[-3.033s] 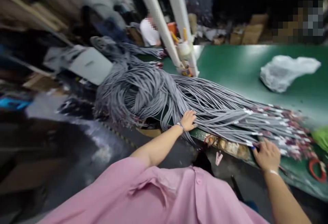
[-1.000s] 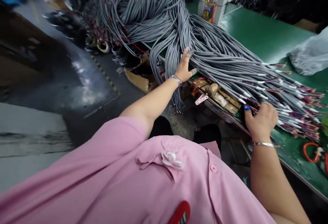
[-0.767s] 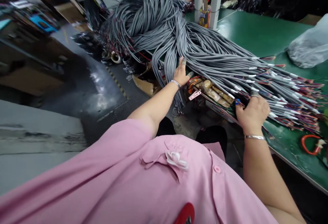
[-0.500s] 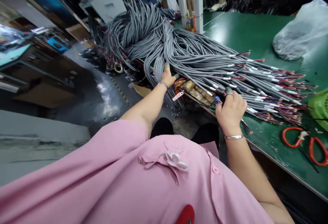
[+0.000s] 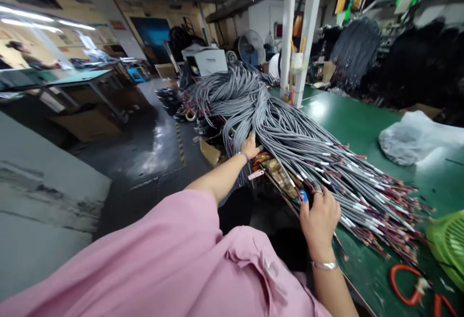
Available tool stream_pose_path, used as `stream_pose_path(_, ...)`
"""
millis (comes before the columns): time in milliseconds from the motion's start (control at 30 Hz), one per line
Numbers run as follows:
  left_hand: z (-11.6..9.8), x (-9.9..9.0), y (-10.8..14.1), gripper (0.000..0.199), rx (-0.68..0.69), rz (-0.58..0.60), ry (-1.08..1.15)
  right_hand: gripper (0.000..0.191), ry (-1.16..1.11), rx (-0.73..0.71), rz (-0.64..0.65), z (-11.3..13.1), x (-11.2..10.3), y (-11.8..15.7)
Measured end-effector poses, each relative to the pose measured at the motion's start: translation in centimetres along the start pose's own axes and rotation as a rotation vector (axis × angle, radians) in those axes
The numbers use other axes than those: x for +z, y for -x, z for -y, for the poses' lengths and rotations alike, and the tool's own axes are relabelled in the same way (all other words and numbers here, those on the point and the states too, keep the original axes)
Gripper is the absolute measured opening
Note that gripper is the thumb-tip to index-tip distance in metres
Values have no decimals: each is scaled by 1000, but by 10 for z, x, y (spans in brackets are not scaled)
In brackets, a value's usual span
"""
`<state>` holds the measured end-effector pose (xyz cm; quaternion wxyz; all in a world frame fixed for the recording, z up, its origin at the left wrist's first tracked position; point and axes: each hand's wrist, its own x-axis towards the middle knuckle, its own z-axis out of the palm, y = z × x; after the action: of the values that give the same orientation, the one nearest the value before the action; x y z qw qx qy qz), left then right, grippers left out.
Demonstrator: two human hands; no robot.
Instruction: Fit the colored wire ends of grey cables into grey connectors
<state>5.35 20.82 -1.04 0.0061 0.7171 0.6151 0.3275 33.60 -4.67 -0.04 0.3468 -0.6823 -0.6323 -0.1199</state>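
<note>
A big heap of grey cables (image 5: 290, 128) lies along the workbench, with white bands and bare coloured wire ends at its near right. My left hand (image 5: 250, 148) reaches to the near side of the heap. Its thumb and a finger are apart, touching the cables, and the other fingers are hidden. At the banded ends, my right hand (image 5: 320, 213) has its fingers curled over a cable end, partly hidden by the hand. A blue wrap (image 5: 303, 196) covers the right thumb tip. Between the hands are a pink clip (image 5: 255, 175) and taped brown packets (image 5: 277, 174).
Red-handled pliers or cutters (image 5: 406, 285) and a green basket (image 5: 449, 244) are at the right on the green bench (image 5: 373, 278). A clear plastic bag (image 5: 406, 138) sits farther back. White posts (image 5: 308, 36) rise behind the heap. A cardboard box (image 5: 210, 151) stands on the floor.
The view has tilted up, showing more of the room and lowering the bench in the picture. Both hands keep about the same places on the cables.
</note>
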Motion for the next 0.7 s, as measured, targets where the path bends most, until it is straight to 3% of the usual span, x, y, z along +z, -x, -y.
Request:
stream_pose_path(233, 8, 4, 1, 89, 11, 3, -61, 47, 76, -59, -75, -21, 20, -5)
stream_pose_path(367, 17, 1, 2, 92, 93, 21, -42, 41, 164, -57, -65, -34, 26, -8)
stream_pose_path(567, 33, -19, 2, 94, 261, 234, 54, 28, 149, 23, 3, -40, 24, -7)
stream_pose_path(700, 38, -24, -1, 93, 304, 301, 138, 23, 123, 119, 44, -38, 19, -6)
